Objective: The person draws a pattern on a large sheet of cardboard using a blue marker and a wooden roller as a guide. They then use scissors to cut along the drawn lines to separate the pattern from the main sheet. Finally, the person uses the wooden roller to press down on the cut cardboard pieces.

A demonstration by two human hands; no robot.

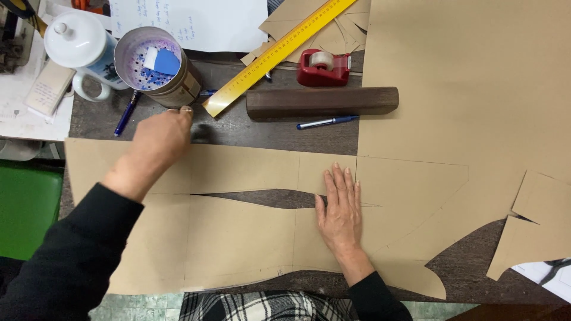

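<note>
Grip, right hand: right hand (341,211) lies flat, palm down, fingers straight and close together, pressing on the brown paper pattern (238,226); it grasps nothing. Its fingertips sit just past the right tip of the long dart-shaped slit (262,197) cut in that pattern.

Grip, left hand: left hand (159,139) is loosely curled, knuckles up, at the pattern's far edge, its fingertips close to the base of the round tin (156,64). Whether it pinches anything I cannot tell; the fingertips are turned away from view.

Pattern: lies flat on the dark wooden table (262,128), nearest the person, with faint drawn lines crossing it. A larger brown sheet (470,89) overlaps it on the right.

Beyond the pattern: wooden block (322,102) lies just past its far edge, a blue pen (327,122) between the two. Past the block sits a red tape dispenser (323,67); a yellow ruler (278,52) slants down to end beside the tin.

Left of the tin: white lidded mug (83,47), with a second blue pen (127,113) lying below it.

In the tin: blue and white chalk pieces (160,61).

Room: green surface (27,208) left of the pattern; white paper (190,24) beyond the tin.
</note>
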